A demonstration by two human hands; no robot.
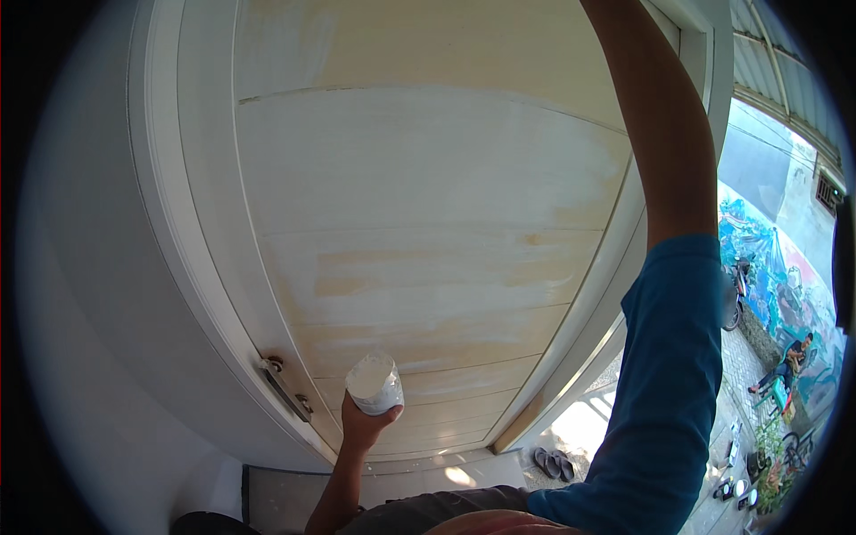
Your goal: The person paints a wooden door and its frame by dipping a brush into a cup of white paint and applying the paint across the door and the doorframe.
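My left hand (364, 422) grips a clear plastic cup (376, 386) of white paint, with smears around its rim. It is held low in front of a panelled door (428, 167). Streaky white covers much of the door's middle, while cream-yellow patches show through above and below. Up past the top edge of the picture reaches my right arm (669, 134), in a blue sleeve; the hand itself is out of view. Left of the cup, a metal door handle (287, 391) is fixed to the door's edge.
A white door frame (167, 134) and a grey wall (87, 234) run along the left. On the floor at lower right lie dark sandals (554, 464). Outside, a person (792, 364) sits on a green chair (776, 396) before a painted mural wall (782, 267); several plants (776, 441) stand nearby.
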